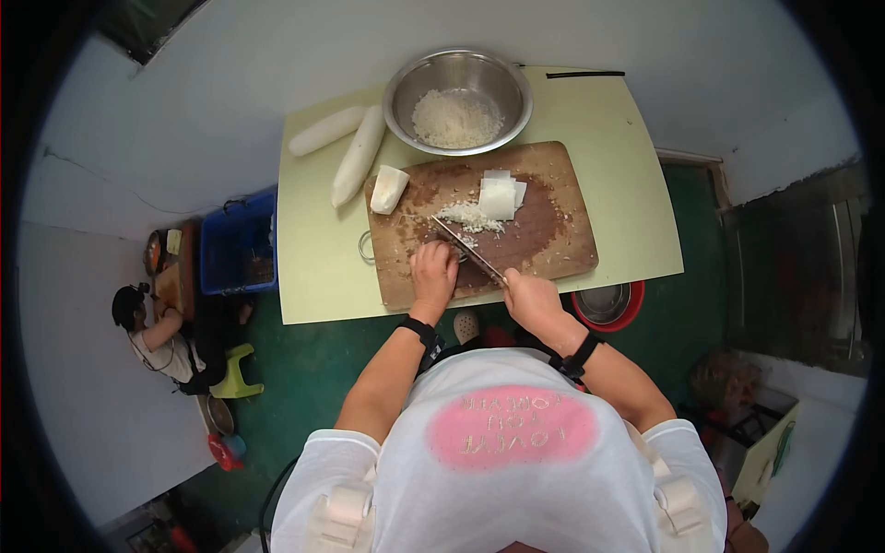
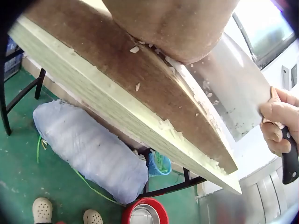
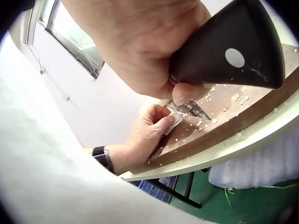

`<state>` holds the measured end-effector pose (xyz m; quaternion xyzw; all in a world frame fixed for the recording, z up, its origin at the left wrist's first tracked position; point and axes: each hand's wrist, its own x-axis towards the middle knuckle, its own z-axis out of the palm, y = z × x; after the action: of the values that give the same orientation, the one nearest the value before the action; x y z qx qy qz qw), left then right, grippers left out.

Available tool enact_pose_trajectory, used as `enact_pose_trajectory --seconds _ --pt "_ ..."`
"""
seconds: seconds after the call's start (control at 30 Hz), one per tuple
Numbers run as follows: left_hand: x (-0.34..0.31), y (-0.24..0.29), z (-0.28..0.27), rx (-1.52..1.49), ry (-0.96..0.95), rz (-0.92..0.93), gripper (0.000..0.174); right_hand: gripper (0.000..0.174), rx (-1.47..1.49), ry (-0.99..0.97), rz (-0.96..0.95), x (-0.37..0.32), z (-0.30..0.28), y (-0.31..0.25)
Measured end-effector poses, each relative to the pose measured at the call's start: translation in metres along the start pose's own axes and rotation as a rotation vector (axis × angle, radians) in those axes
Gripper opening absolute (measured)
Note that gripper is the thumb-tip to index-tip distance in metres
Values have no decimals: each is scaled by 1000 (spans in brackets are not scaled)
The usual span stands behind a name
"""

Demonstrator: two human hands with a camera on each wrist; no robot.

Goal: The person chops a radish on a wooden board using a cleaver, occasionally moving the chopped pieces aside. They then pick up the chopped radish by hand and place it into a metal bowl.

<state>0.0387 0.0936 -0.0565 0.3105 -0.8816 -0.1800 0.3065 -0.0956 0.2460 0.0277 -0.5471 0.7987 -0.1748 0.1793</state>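
Observation:
My right hand grips the black handle of a cleaver, its blade angled across the cutting board. Beside the blade, my left hand holds a thin white radish slice against the board with bent fingers. Small chopped radish bits lie beyond the blade's tip. Further back sits a stack of radish slices, and a peeled radish chunk rests at the board's left corner.
Two whole white radishes and a steel bowl with chopped radish stand on the pale green table. A blue crate adjoins its left side. A red basin is on the floor at right. Another person sits far left.

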Motion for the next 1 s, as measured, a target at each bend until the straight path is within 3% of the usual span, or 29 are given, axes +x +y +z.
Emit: enact_pose_trajectory --seconds 0.2,0.4,0.6,0.77,1.0 --pt "-2 -3 2 42 20 11 16 6 -7 -100 36 -12 0 -3" --pt "-2 -1 -3 21 -58 -11 18 10 28 34 -16 11 27 -4" --pt "-5 6 -18 -149 41 12 30 11 46 -3 4 11 26 -3" --pt "-7 -2 -13 -50 -76 87 22 8 17 -42 54 10 21 -5" --pt "-9 -5 -5 -107 8 82 14 10 64 -8 18 -7 -1 -6"
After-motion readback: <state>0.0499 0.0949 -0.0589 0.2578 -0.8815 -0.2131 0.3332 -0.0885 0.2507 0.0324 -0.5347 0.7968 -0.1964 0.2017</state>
